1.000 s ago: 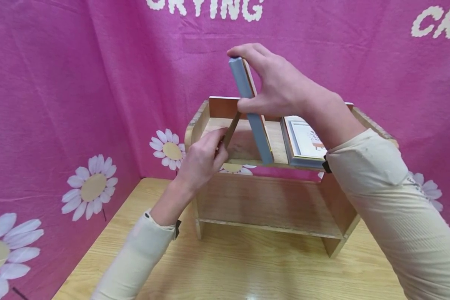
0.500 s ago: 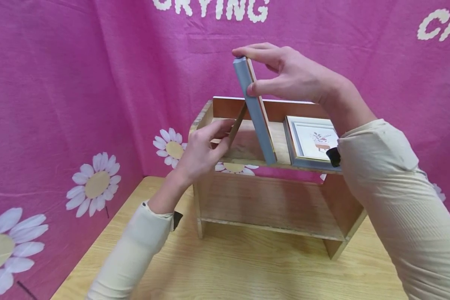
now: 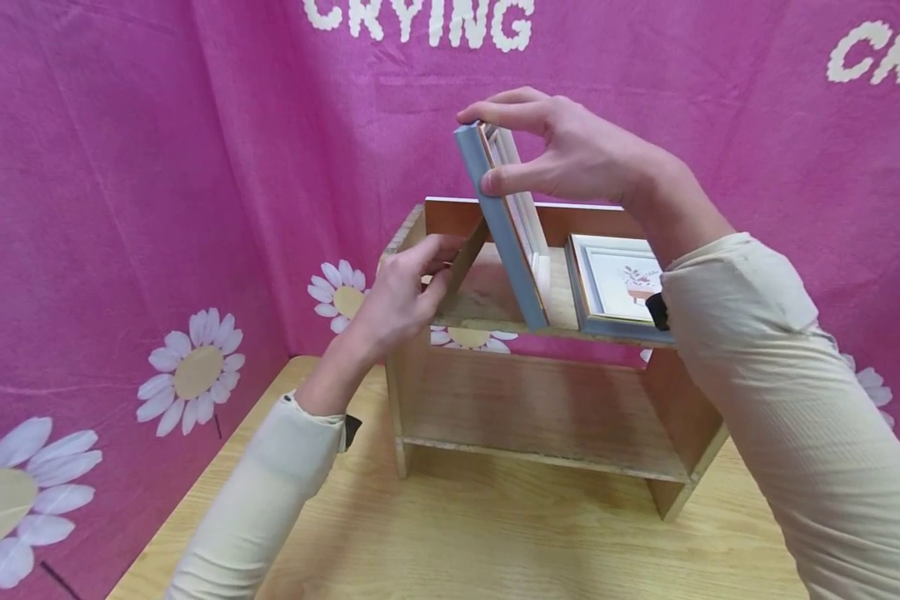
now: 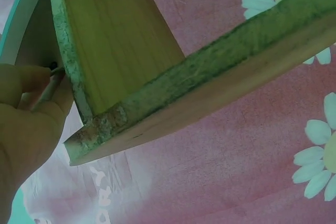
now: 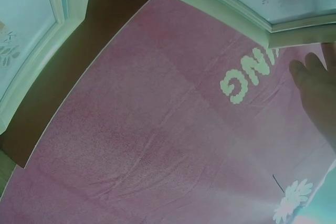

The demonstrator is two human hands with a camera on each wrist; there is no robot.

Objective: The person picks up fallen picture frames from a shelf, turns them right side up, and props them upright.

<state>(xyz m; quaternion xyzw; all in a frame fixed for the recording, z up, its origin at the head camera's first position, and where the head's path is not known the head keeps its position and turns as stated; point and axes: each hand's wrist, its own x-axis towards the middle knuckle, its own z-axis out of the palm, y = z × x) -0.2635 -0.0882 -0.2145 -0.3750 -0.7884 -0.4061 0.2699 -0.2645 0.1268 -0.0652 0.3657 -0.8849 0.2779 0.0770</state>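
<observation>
In the head view, a blue-edged picture frame (image 3: 506,237) stands tilted on the top shelf, its upper end leaning left. My right hand (image 3: 577,154) grips its upper part, fingers over the top edge and thumb on the near side edge. Behind the frame, my left hand (image 3: 401,292) pinches its brown fold-out stand (image 3: 468,258), which is swung away from the back. The left wrist view shows the left hand's fingers (image 4: 39,77) by the dark back panel (image 4: 39,40). Part of the frame's white front (image 5: 278,3) appears in the right wrist view.
A second picture frame (image 3: 615,275) with a potted-plant print lies flat on the right of the wooden shelf unit (image 3: 547,408). The unit has raised sides and a brown back board (image 3: 450,217). It stands on a wooden table (image 3: 480,533) before pink cloth (image 3: 255,125).
The upright frame has turned a little, so more of its front shows. My right thumb has shifted higher along its edge. More of the stand's flat face is visible beside my left hand.
</observation>
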